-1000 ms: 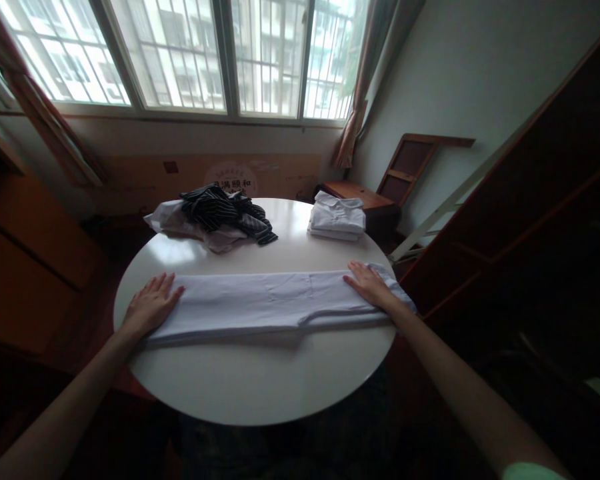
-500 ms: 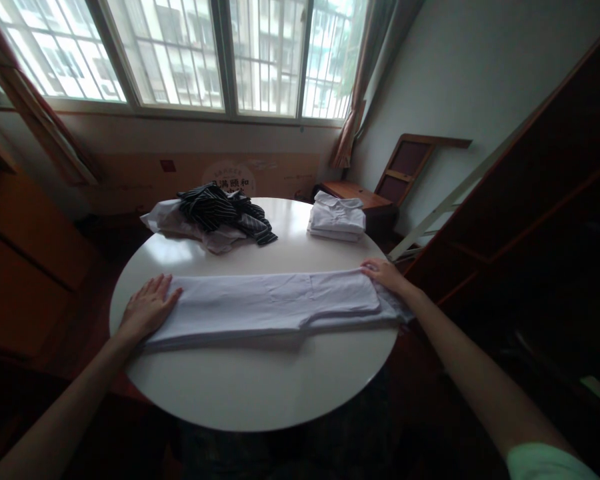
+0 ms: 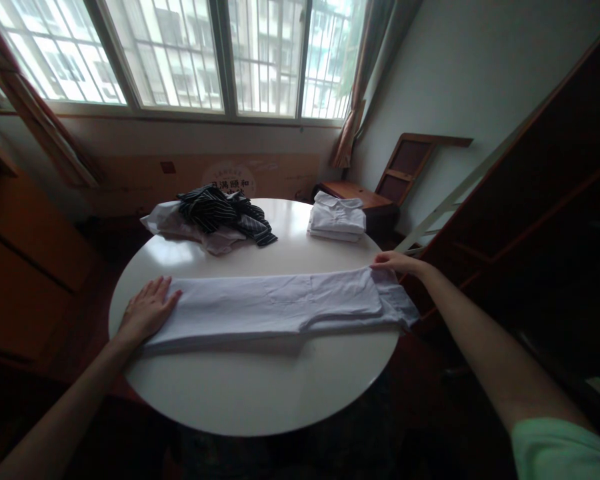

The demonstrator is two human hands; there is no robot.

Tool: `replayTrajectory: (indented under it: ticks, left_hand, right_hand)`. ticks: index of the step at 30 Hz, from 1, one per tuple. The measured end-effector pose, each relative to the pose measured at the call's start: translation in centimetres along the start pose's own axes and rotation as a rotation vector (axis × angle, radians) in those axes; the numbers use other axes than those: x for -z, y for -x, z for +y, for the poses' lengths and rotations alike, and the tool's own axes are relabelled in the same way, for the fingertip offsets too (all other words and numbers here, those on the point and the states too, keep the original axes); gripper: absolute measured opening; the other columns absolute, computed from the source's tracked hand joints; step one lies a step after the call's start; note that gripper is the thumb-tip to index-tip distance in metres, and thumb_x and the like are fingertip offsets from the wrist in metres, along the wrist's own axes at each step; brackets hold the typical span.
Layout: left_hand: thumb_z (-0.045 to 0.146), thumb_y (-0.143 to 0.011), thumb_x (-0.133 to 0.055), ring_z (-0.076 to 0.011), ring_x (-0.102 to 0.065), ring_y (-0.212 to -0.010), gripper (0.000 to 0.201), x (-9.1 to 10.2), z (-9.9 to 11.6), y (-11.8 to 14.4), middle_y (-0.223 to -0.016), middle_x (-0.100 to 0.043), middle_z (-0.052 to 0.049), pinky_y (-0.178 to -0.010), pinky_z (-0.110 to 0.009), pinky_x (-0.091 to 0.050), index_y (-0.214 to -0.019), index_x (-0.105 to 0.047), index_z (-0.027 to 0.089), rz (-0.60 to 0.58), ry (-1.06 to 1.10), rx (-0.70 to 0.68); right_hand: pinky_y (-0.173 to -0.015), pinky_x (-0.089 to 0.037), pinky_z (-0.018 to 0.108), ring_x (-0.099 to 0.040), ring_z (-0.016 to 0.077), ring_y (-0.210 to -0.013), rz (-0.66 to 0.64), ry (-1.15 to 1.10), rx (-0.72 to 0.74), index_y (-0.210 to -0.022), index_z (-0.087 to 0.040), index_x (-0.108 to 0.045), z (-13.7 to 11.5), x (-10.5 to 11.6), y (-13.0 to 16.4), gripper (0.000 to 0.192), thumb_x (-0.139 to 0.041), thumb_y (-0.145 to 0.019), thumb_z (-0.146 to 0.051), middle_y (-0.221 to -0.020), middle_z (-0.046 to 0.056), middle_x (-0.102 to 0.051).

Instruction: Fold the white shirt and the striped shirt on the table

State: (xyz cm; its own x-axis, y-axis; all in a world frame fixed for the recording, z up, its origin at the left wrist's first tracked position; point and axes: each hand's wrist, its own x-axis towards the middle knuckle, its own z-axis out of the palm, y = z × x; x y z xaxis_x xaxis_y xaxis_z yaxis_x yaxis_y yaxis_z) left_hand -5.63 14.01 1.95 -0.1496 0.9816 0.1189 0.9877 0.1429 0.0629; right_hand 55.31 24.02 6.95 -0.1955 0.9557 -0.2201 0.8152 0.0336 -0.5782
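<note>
A white shirt (image 3: 240, 303), folded lengthwise into a long strip, lies across the round white table (image 3: 260, 393). My left hand (image 3: 150, 307) rests flat on the shirt's left end, its fingers spread. At the far right corner, my right hand (image 3: 395, 261) pinches the upper edge of the cloth between thumb and fingers. A thinner, crumpled layer of the cloth shows past the right end and hangs slightly over the table's rim.
A loose heap of black striped clothes (image 3: 220, 210) lies on pale cloth (image 3: 165, 219) at the back left. Folded white shirts (image 3: 336, 219) are stacked at the back right. Beyond the table stand a small wooden cabinet (image 3: 355, 193) and a cardboard sheet (image 3: 140, 180) below the window.
My right hand has moved slightly right and up along the shirt's far edge, drawing its right end outward. My left hand has stayed in place.
</note>
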Motion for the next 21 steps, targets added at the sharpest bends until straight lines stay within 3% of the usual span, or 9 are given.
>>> replayTrajectory:
  ticks: [5, 9, 11, 14, 17, 21]
  left_hand:
    - [0.047, -0.082, -0.022, -0.0259, -0.026, -0.128, 0.064, -0.1, -0.1, 0.0, -0.139, -0.030, -0.012, -0.102, -0.043, -0.023, -0.133, -0.031, 0.010, -0.021, -0.001, -0.005]
    - [0.047, -0.082, -0.022, -0.0270, -0.028, -0.127, 0.063, -0.2, -0.2, -0.1, -0.138, -0.032, -0.013, -0.100, -0.045, -0.026, -0.132, -0.032, 0.010, -0.007, -0.010, -0.016]
    - [0.047, -0.082, -0.021, -0.0273, -0.028, -0.127, 0.064, -0.2, -0.2, -0.1, -0.138, -0.033, -0.013, -0.100, -0.045, -0.026, -0.132, -0.032, 0.010, -0.005, -0.012, -0.019]
    - [0.047, -0.082, -0.021, -0.0258, -0.026, -0.128, 0.064, -0.1, -0.1, 0.0, -0.139, -0.031, -0.012, -0.101, -0.043, -0.024, -0.133, -0.031, 0.009, -0.010, -0.013, -0.018]
    - [0.048, -0.082, -0.020, -0.0256, -0.025, -0.128, 0.064, -0.1, -0.1, 0.1, -0.139, -0.030, -0.012, -0.102, -0.042, -0.024, -0.133, -0.030, 0.010, -0.010, -0.008, -0.011]
    - [0.048, -0.082, -0.021, -0.0260, -0.027, -0.127, 0.064, -0.3, -0.2, 0.1, -0.138, -0.033, -0.013, -0.100, -0.042, -0.025, -0.133, -0.031, 0.010, 0.009, -0.015, -0.013]
  right_hand:
    - [-0.052, -0.040, 0.023, -0.052, 0.0128, -0.057, 0.221, 0.004, -0.013, -0.065, -0.014, -0.057, -0.4, -0.6, -0.1, 0.035, -0.059, -0.062, -0.049, -0.062, 0.003, -0.059]
    - [-0.058, -0.042, 0.026, -0.056, 0.0171, -0.064, 0.426, 0.264, -0.120, -0.066, -0.014, -0.059, -1.4, -1.9, -0.2, 0.021, -0.056, -0.069, -0.034, -0.068, 0.006, -0.061]
    - [-0.063, -0.043, 0.029, -0.058, 0.0202, -0.071, 0.565, 0.391, -0.138, -0.071, -0.014, -0.060, -2.6, -2.9, -0.2, 0.019, -0.053, -0.073, -0.031, -0.074, 0.009, -0.063]
    - [-0.070, -0.044, 0.031, -0.058, 0.0228, -0.081, 0.725, 0.408, -0.032, -0.082, -0.013, -0.061, -5.9, -5.2, -0.1, 0.020, -0.049, -0.077, -0.028, -0.086, 0.012, -0.063]
    - [-0.077, -0.044, 0.034, -0.058, 0.0231, -0.088, 0.678, 0.309, 0.152, -0.092, -0.012, -0.060, -10.9, -8.8, 0.5, 0.023, -0.048, -0.078, -0.026, -0.094, 0.012, -0.063]
    - [-0.089, -0.041, 0.037, -0.053, 0.0219, -0.102, 0.489, 0.195, 0.528, -0.109, -0.013, -0.053, -18.1, -14.8, 2.7, 0.035, -0.045, -0.082, -0.034, -0.107, 0.012, -0.059]
